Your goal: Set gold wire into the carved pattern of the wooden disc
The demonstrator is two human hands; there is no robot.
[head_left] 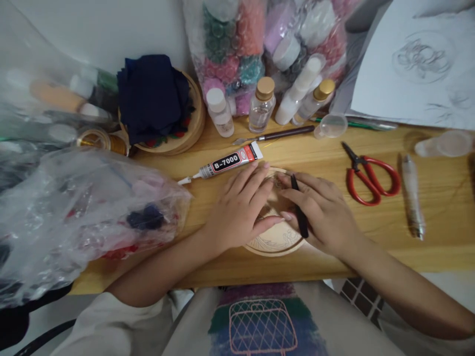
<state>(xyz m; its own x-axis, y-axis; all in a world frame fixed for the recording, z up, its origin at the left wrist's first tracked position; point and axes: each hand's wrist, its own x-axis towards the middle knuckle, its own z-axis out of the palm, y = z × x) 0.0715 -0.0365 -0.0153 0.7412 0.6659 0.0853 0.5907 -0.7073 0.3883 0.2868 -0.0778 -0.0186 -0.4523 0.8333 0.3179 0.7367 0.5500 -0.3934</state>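
Note:
A round pale wooden disc with a raised rim and line-drawn patterns lies on the table in front of me. My left hand rests over its left side, fingers stretched out and thumb reaching across the surface. My right hand is on the right side, closed around black tweezers. The tweezers' tips and the middle of the disc are partly covered by my fingers. Just beyond my left fingers lies a B-7000 glue tube, its nozzle pointing left.
Red-handled cutters and a clear pen-like tool lie at right. Behind are a dark-handled tool, small bottles and paper sketches. Plastic bags and dark blue fabric in a round box occupy the left.

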